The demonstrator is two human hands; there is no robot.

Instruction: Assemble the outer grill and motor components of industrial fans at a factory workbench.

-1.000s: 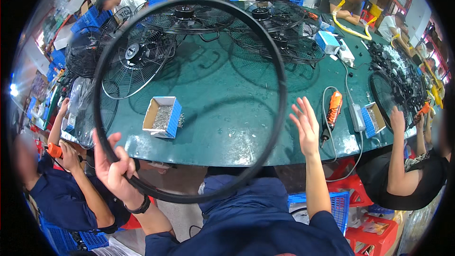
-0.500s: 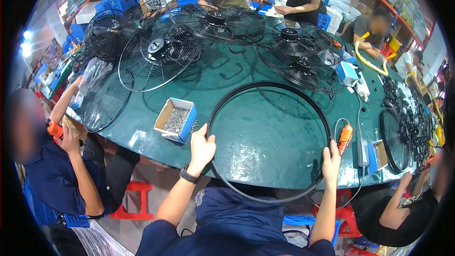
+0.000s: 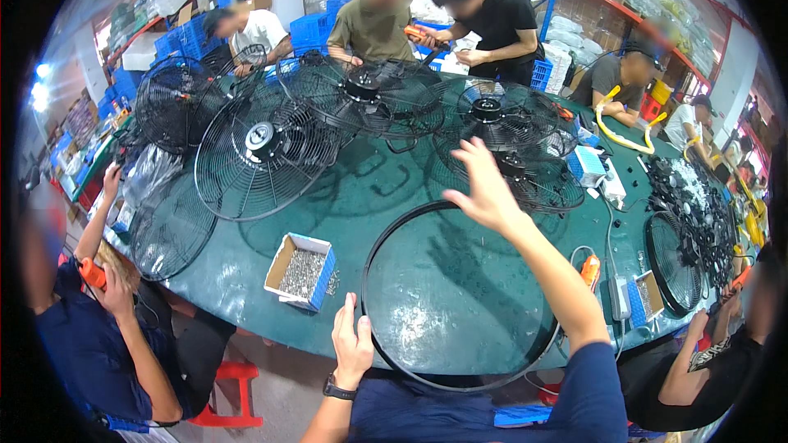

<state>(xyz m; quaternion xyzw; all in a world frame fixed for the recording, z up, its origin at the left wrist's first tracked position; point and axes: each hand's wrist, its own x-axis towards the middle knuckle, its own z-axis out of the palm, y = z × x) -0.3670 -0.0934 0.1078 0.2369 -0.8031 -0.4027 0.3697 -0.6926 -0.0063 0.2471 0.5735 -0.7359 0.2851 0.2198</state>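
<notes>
A large black hoop (image 3: 366, 283) lies on the green table (image 3: 345, 205) in front of me, its near edge overhanging the table's front edge. My left hand (image 3: 351, 343) is at the hoop's left side, fingers stretched upward and thumb apart, gripping nothing. Reaching over the hoop's far rim, my right hand (image 3: 486, 190) is raised with its fingers spread and nothing in it. Beyond that hand sits a black fan with a wire guard (image 3: 538, 184). Left of the hoop stands a blue-and-white carton (image 3: 318, 294) of small metal screws (image 3: 304, 272).
Several black fans with wire guards (image 3: 261, 141) crowd the far side. An orange power screwdriver (image 3: 590, 271), a grey power strip (image 3: 619, 299) with cords and a small carton (image 3: 648, 295) lie right. Black parts (image 3: 689, 197) are heaped beyond. Co-workers sit and stand around the table.
Both hands have let go of the hoop, which now rests lower on the table. My right hand has swung forward and left across it; the view has tilted up.
</notes>
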